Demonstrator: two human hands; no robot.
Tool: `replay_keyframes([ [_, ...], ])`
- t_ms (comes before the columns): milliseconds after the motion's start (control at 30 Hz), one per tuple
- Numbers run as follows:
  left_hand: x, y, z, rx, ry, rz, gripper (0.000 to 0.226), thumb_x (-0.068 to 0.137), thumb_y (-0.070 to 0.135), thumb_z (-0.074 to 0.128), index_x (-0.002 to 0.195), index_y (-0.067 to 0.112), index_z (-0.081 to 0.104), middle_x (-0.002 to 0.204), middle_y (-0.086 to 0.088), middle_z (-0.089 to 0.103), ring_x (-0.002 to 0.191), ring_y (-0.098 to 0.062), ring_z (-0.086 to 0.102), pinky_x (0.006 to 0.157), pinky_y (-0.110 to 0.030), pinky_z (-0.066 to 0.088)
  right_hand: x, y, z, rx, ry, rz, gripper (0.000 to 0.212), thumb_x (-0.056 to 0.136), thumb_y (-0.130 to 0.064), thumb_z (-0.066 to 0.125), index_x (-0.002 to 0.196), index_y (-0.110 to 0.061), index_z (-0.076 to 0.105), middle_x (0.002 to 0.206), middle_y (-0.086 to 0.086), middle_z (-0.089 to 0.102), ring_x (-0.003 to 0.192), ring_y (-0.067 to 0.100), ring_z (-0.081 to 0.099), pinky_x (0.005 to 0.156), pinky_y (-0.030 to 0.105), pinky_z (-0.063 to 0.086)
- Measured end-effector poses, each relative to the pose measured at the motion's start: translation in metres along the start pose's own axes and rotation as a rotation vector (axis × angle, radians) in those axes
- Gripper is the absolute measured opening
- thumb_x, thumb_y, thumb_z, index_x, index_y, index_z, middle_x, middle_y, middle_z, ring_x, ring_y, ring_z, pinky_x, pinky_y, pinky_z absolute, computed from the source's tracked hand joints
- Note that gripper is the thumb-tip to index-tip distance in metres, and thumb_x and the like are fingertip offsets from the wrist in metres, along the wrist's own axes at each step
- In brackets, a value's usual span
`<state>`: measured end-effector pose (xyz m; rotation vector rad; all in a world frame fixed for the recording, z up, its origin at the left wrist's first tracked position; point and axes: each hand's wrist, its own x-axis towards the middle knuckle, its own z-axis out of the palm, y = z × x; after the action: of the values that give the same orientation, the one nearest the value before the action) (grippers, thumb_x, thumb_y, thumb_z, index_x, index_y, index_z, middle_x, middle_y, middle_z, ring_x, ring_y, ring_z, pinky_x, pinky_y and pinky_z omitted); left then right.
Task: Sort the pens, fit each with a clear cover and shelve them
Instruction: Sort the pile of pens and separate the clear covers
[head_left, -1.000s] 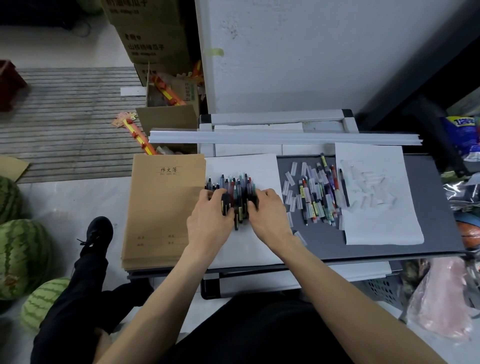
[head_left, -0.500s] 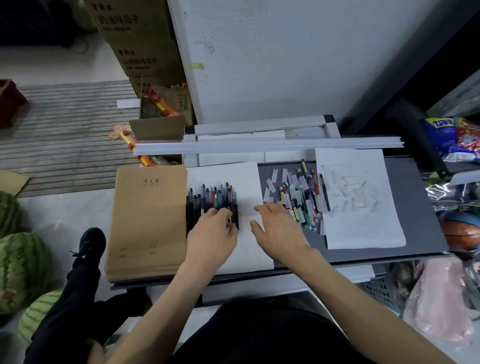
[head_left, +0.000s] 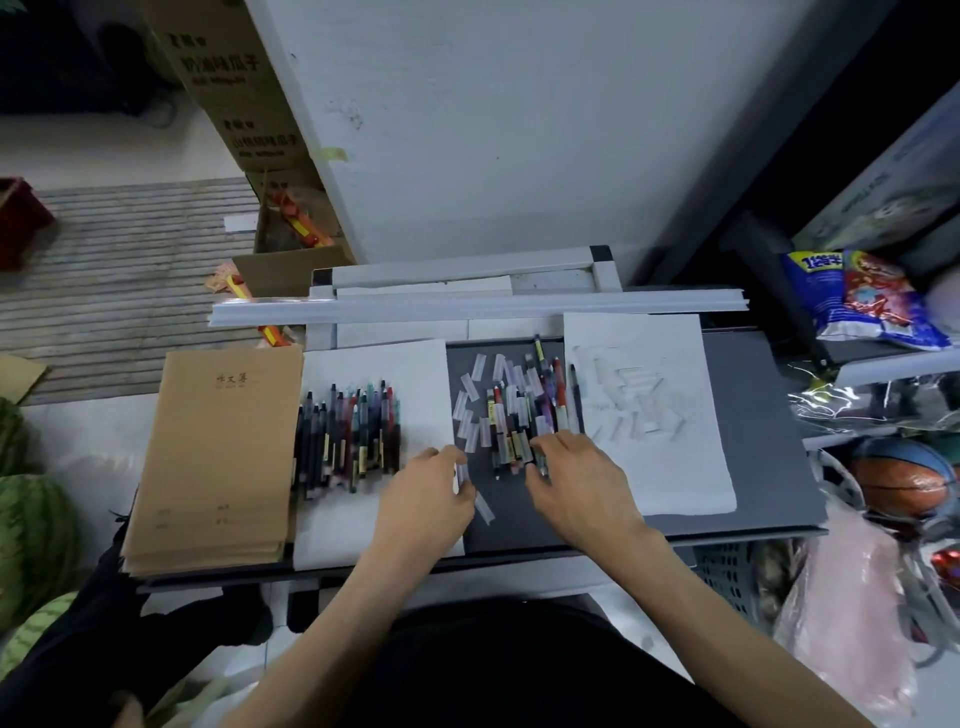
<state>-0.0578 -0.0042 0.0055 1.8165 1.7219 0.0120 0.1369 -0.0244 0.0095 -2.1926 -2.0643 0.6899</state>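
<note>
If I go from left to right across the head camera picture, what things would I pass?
Watermelon, stack of brown notebooks, neat row of pens, jumbled heap of pens and covers, white sheet with more clear covers, basketball.

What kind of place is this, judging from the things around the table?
Probably a small shop's storeroom: stacked cardboard boxes, whole watermelons, snack bags and a stack of notebooks.
</note>
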Motion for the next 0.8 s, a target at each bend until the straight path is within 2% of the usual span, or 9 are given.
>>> replay_keyframes([
  [100, 0.005, 0.014, 0.011, -0.011, 0.016, -0.007, 0.035, 0.099, 0.028, 0.055, 0.133, 0.024, 0.062, 0.120, 0.001, 0.066, 0.103, -0.021, 0.065, 0.078, -0.032, 0.053, 0.001, 0.018, -0.005, 0.027, 0.005, 0.001, 0.031, 0.099, -0.030, 0.051, 0.124, -0.017, 0.063, 0.118, 0.000, 0.065, 0.112, 0.022, 0.059, 0.085, 0.036, 0.052],
  [200, 0.014, 0.022, 0.021, -0.027, 0.039, -0.046, 0.029, 0.097, 0.027, 0.058, 0.125, 0.021, 0.067, 0.114, 0.000, 0.070, 0.097, -0.021, 0.067, 0.078, -0.031, 0.054, 0.005, 0.035, -0.008, 0.053, 0.010, 0.018, 0.030, 0.100, -0.031, 0.050, 0.125, -0.019, 0.063, 0.117, -0.001, 0.065, 0.110, 0.022, 0.059, 0.082, 0.035, 0.052],
  [333, 0.025, 0.033, 0.032, -0.038, 0.035, -0.108, 0.022, 0.096, 0.032, 0.065, 0.110, 0.016, 0.070, 0.102, -0.004, 0.073, 0.089, -0.025, 0.069, 0.082, -0.038, 0.059, 0.010, 0.056, -0.007, 0.083, 0.012, 0.061, 0.031, 0.101, -0.030, 0.049, 0.126, -0.017, 0.063, 0.118, 0.001, 0.065, 0.107, 0.024, 0.061, 0.079, 0.035, 0.050],
  [433, 0.030, 0.041, 0.040, 0.010, 0.043, -0.149, 0.021, 0.095, 0.037, 0.070, 0.100, 0.017, 0.067, 0.092, -0.002, 0.070, 0.082, -0.024, 0.066, 0.075, -0.040, 0.059, 0.015, 0.068, -0.005, 0.117, 0.047, 0.079, 0.025, 0.101, -0.029, 0.051, 0.117, -0.017, 0.066, 0.112, 0.002, 0.066, 0.099, 0.024, 0.062, 0.071, 0.033, 0.046],
  [567, 0.032, 0.044, 0.049, 0.016, 0.053, -0.203, 0.028, 0.092, 0.042, 0.073, 0.087, 0.019, 0.058, 0.078, 0.000, 0.065, 0.066, -0.022, 0.065, 0.063, -0.040, 0.059, 0.022, 0.078, -0.007, 0.175, 0.073, 0.087, 0.025, 0.102, -0.031, 0.052, 0.111, -0.014, 0.068, 0.105, 0.002, 0.067, 0.092, 0.024, 0.063, 0.073, 0.035, 0.051],
  [667, 0.031, 0.044, 0.052, -0.010, 0.075, -0.209, 0.023, 0.093, 0.034, 0.072, 0.088, 0.018, 0.056, 0.078, -0.002, 0.064, 0.065, -0.025, 0.066, 0.065, -0.043, 0.059, 0.031, 0.079, -0.010, 0.215, 0.107, 0.086, 0.019, 0.099, -0.023, 0.055, 0.104, -0.011, 0.069, 0.098, 0.003, 0.067, 0.087, 0.025, 0.063, 0.074, 0.038, 0.054],
  [800, 0.029, 0.042, 0.052, -0.009, 0.109, -0.214, 0.021, 0.094, 0.024, 0.065, 0.077, 0.014, 0.056, 0.071, -0.003, 0.061, 0.063, -0.023, 0.061, 0.058, -0.040, 0.056, 0.049, 0.078, -0.012, 0.213, 0.114, 0.115, 0.017, 0.097, -0.018, 0.055, 0.099, -0.008, 0.068, 0.096, 0.007, 0.069, 0.085, 0.027, 0.064, 0.074, 0.038, 0.055],
])
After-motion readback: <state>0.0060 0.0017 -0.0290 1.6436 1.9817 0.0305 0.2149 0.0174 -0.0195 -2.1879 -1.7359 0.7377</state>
